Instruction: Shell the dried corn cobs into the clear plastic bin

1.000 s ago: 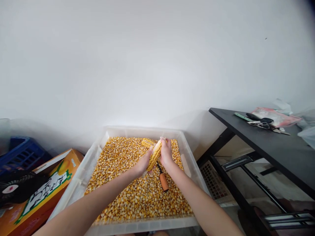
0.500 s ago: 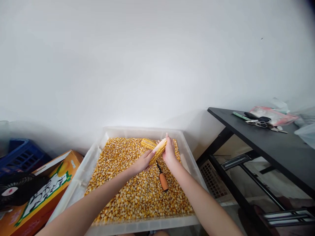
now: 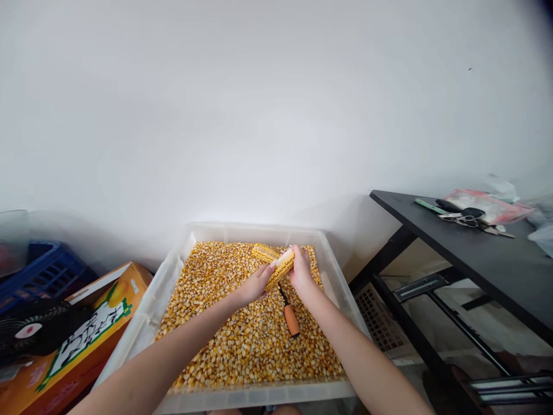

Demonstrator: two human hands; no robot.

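Note:
Between my two hands is a yellow corn cob, tilted, with a pale strip bare of kernels along its upper side. My left hand is closed around its lower left end. My right hand grips the upper right end. Just behind, another corn cob rests on the loose corn kernels. A tool with an orange handle and a dark thin shaft lies on the kernels below my hands; its tip is hard to make out. All this sits in a translucent white plastic bin.
At right stands a black table holding scissors, a green-handled item and plastic bags. On the left are an orange cardboard box, a black fan and a blue crate. A white wall rises behind the bin.
The view has shifted slightly, so everything sits a little further right. My right fingers have curled down over the cob's upper end; both hands still hold it.

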